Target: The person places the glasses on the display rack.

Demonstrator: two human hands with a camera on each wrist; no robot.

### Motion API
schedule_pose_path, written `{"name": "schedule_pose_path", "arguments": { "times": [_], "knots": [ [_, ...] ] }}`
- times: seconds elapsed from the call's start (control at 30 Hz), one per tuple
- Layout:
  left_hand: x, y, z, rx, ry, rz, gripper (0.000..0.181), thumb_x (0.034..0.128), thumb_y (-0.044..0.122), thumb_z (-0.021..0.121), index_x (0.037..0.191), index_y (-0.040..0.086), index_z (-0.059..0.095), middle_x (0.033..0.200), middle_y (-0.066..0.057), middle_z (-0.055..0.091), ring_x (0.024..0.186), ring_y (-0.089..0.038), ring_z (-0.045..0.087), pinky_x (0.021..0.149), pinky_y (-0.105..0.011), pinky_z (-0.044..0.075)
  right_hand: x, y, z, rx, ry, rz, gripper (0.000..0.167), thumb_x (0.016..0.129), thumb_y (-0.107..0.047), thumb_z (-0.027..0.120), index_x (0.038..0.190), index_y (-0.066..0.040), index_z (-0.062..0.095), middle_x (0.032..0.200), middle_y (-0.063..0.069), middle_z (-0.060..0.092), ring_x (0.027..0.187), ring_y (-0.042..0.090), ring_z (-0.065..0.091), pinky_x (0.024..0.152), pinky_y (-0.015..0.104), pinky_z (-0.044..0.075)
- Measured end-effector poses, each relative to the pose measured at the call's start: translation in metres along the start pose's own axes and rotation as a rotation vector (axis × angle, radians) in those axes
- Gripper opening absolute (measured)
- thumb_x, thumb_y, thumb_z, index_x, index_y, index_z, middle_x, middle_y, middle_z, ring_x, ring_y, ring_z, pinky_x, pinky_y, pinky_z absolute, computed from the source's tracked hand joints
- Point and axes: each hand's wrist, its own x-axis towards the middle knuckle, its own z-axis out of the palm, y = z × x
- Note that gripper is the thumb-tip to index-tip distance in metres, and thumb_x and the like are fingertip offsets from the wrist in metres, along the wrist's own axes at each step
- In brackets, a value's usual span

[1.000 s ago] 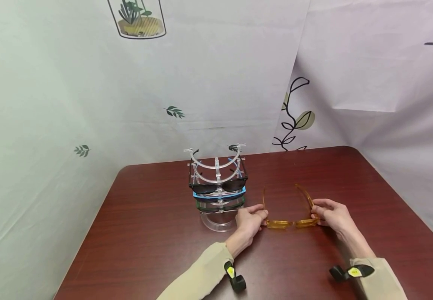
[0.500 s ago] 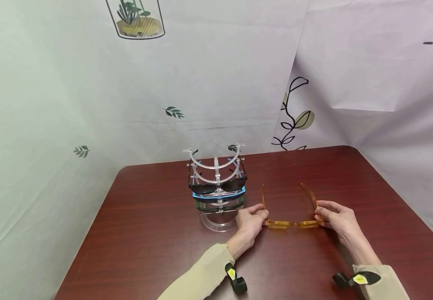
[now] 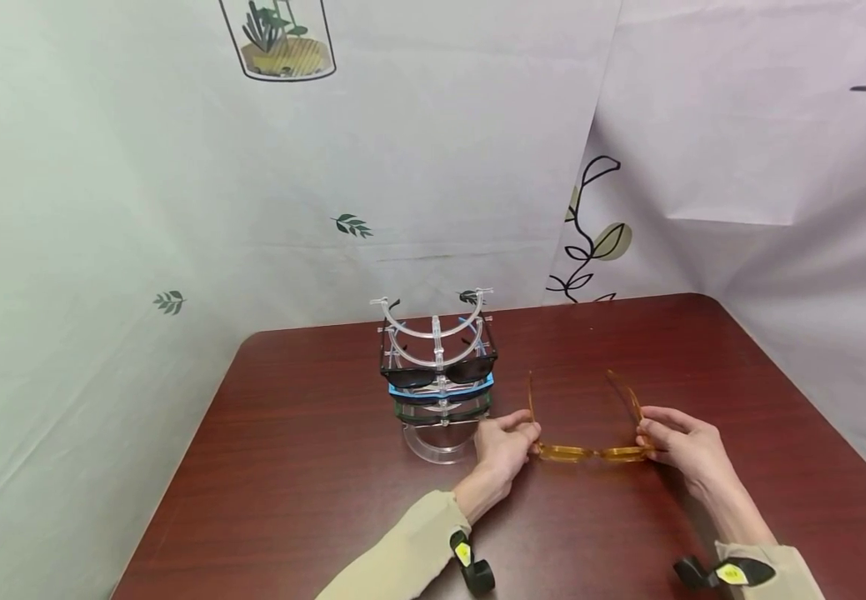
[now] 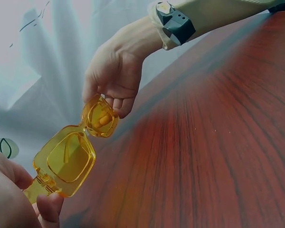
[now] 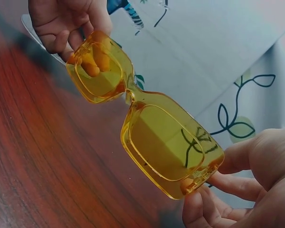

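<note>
Yellow see-through sunglasses [image 3: 566, 453] are held between both hands over the table, their temples unfolded and pointing away from me. My left hand [image 3: 504, 446] pinches the left hinge corner, close beside the display stand's base. At the opposite hinge, my right hand [image 3: 686, 446] pinches the frame and the start of the temple. In the right wrist view the yellow lenses [image 5: 166, 142] face the camera, and left-hand fingers show through the far lens. The left wrist view shows the same sunglasses [image 4: 69, 159] gripped at both ends.
A clear plastic glasses stand [image 3: 438, 333] stands left of the hands. It bears black sunglasses [image 3: 470, 370], a blue-framed pair [image 3: 440, 392] and a green-framed pair [image 3: 407, 412]; its upper arms carry none. The dark red table [image 3: 312, 467] meets a printed cloth backdrop [image 3: 440, 167].
The right hand has shifted slightly right and towards me, and the right temple has swung outward with it. The left hand keeps its hold, nearly still.
</note>
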Motion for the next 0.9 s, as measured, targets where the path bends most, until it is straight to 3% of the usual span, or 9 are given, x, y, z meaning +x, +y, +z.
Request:
{"name": "schedule_pose_path", "arguments": {
  "times": [0.3,0.53,0.73,0.9],
  "knots": [
    [-0.004,0.003,0.002,-0.004,-0.009,-0.008,0.031,0.0813,-0.001,0.072,0.112,-0.005,0.073,0.077,-0.005,0.072,0.049,-0.005,0.057,0.044,-0.014,0.039,-0.006,-0.002,-0.004,0.011,0.02,0.002,0.023,0.097,-0.012,0.067,0.117,-0.002,0.066,0.086,-0.003,0.071,0.072,0.009,0.069,0.064,0.025,0.059],
    [-0.005,0.008,0.002,-0.047,-0.024,-0.01,0.033,0.0806,-0.003,0.071,0.113,-0.007,0.071,0.08,-0.01,0.073,0.048,-0.005,0.055,0.045,-0.014,0.041,-0.01,-0.006,-0.005,-0.005,0.027,0.0,0.028,0.097,-0.014,0.067,0.121,0.002,0.064,0.086,-0.004,0.072,0.073,0.009,0.069,0.064,0.025,0.059],
    [-0.008,0.014,0.002,-0.079,-0.043,-0.011,0.034,0.0808,-0.005,0.071,0.114,-0.01,0.07,0.08,-0.011,0.073,0.049,-0.006,0.055,0.047,-0.014,0.046,-0.013,-0.009,-0.008,0.042,0.023,-0.002,0.013,0.096,-0.012,0.069,0.108,-0.015,0.071,0.084,-0.004,0.072,0.072,0.009,0.069,0.062,0.025,0.058],
    [-0.009,0.017,0.003,-0.107,-0.064,-0.012,0.035,0.0809,-0.007,0.07,0.115,-0.012,0.068,0.081,-0.01,0.072,0.051,-0.006,0.056,0.049,-0.016,0.051,-0.017,-0.014,-0.011,0.092,0.018,0.006,0.015,0.095,-0.011,0.07,0.097,-0.025,0.073,0.083,-0.004,0.072,0.072,0.009,0.069,0.059,0.024,0.057]
  ]
}}
